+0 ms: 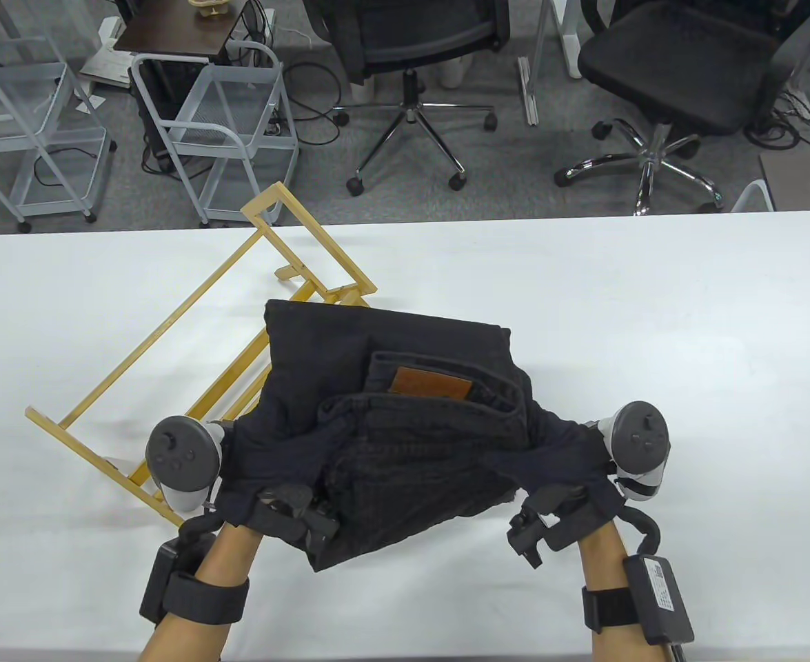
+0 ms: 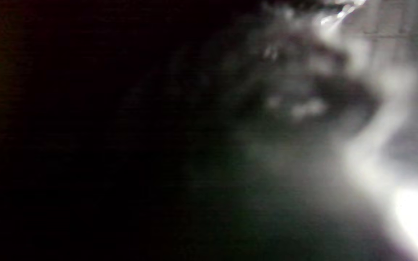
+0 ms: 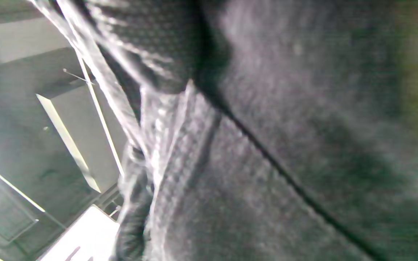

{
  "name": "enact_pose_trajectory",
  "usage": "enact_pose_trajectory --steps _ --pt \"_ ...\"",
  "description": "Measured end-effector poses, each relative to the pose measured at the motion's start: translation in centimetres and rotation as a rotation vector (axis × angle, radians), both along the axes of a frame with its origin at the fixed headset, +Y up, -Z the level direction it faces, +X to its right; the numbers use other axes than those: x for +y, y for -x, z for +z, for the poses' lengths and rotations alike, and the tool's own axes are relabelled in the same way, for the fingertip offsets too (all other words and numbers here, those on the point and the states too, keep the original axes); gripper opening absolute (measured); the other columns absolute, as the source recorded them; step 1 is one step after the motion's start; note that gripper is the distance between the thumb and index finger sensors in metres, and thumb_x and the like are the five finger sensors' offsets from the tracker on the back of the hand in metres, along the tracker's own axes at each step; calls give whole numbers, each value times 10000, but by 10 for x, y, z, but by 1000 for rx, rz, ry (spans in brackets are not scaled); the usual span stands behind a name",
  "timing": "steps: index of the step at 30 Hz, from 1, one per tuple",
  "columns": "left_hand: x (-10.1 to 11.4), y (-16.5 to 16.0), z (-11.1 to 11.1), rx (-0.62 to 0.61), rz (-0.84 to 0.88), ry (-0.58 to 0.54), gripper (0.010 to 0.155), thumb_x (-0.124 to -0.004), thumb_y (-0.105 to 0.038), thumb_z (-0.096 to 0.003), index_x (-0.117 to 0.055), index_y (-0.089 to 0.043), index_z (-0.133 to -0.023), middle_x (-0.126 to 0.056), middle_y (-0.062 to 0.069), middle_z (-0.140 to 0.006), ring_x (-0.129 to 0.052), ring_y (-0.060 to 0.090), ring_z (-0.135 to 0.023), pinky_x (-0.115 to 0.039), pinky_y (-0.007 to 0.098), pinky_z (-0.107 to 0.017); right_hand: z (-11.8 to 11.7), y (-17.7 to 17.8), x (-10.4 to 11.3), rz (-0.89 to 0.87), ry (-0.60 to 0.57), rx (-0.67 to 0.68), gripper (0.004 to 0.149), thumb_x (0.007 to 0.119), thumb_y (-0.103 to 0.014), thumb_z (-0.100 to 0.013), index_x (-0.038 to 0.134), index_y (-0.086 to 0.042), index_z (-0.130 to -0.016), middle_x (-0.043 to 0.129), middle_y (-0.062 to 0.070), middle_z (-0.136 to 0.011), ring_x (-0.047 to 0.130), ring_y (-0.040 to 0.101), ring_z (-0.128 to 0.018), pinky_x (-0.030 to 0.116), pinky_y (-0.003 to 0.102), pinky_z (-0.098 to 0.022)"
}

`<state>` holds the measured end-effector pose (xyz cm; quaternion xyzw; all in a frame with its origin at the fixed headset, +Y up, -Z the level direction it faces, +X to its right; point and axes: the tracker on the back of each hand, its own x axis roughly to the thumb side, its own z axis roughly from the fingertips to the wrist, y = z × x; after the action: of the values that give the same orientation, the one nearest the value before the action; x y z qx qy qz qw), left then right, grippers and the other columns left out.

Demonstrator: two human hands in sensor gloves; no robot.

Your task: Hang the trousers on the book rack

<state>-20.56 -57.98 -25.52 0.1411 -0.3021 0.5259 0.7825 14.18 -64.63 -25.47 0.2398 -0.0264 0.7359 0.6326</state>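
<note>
Folded black trousers (image 1: pixel 391 386) with a brown leather patch (image 1: pixel 431 383) lie partly over the yellow wooden book rack (image 1: pixel 191 345), which lies tilted on the white table (image 1: pixel 653 331). My left hand (image 1: pixel 274 455) grips the trousers' near left side. My right hand (image 1: pixel 549 455) grips their near right side. Both hands hold the near part of the bundle; I cannot tell whether it is lifted off the table. The right wrist view is filled with black fabric (image 3: pixel 285 145). The left wrist view is dark and blurred.
Beyond the table's far edge stand two office chairs (image 1: pixel 411 62) and two white wire carts (image 1: pixel 218 131). The table's right half (image 1: pixel 687 310) is bare white surface.
</note>
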Motion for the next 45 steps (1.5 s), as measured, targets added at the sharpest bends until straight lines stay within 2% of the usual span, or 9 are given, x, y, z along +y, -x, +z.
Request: enact_pose_trajectory --steps 2,7,12,15,18,24,33,45 --pt "8 0 3 20 -38 -46 797 -909 -362 -443 -365 -298 -1022 -796 -160 -965 -1145 195 -422 -927 413 -422 -2 1 -6 7 41 37 896 945 -385 -329 415 -152 -1013 469 149 -1117 963 359 -767 846 536 -515" --pt "22 -2 7 59 -138 -112 768 -901 -350 -449 -389 -318 -1020 -794 -179 -966 -1144 197 -420 -926 413 -433 -8 5 -17 25 149 96 991 922 -438 -351 296 -83 -1031 366 196 -1136 839 422 -887 715 644 -584" --pt "32 -5 5 73 -184 -146 753 -902 -340 -452 -407 -325 -1018 -793 -185 -970 -1146 203 -424 -928 418 -447 -11 5 -24 28 182 67 991 891 -485 -369 281 -73 -1031 366 207 -1131 800 447 -906 673 660 -595" --pt "40 -3 3 97 -176 -148 752 -902 -334 -456 -403 -328 -1019 -788 -187 -973 -1148 205 -434 -928 423 -460 -13 -1 -29 19 207 49 1022 849 -550 -381 238 -52 -1030 315 240 -1131 706 515 -931 610 699 -598" --pt "49 0 0 141 -165 -169 749 -900 -330 -457 -403 -337 -1018 -783 -196 -977 -1151 208 -448 -930 428 -471 -14 -8 -32 -10 223 19 1022 801 -593 -404 207 -43 -1029 281 248 -1130 673 497 -957 596 711 -592" --pt "68 13 -5 279 -138 -206 742 -901 -332 -457 -410 -360 -1013 -776 -217 -978 -1154 204 -459 -933 429 -474 -14 -17 -33 -52 220 -40 1030 779 -621 -407 192 -49 -1029 253 239 -1133 650 528 -953 589 720 -585" --pt "80 45 -27 459 -118 -178 739 -901 -335 -460 -411 -365 -1012 -775 -223 -979 -1157 201 -463 -935 429 -473 -14 -16 -31 -50 210 -23 1016 763 -629 -413 184 -68 -1032 241 216 -1141 662 522 -955 596 715 -590" --pt "71 86 -66 603 -98 -50 731 -898 -333 -465 -416 -361 -1013 -773 -207 -985 -1165 202 -463 -945 431 -468 -16 -26 -33 -49 222 -54 995 768 -607 -418 195 -76 -1034 244 207 -1142 667 534 -945 602 719 -582"
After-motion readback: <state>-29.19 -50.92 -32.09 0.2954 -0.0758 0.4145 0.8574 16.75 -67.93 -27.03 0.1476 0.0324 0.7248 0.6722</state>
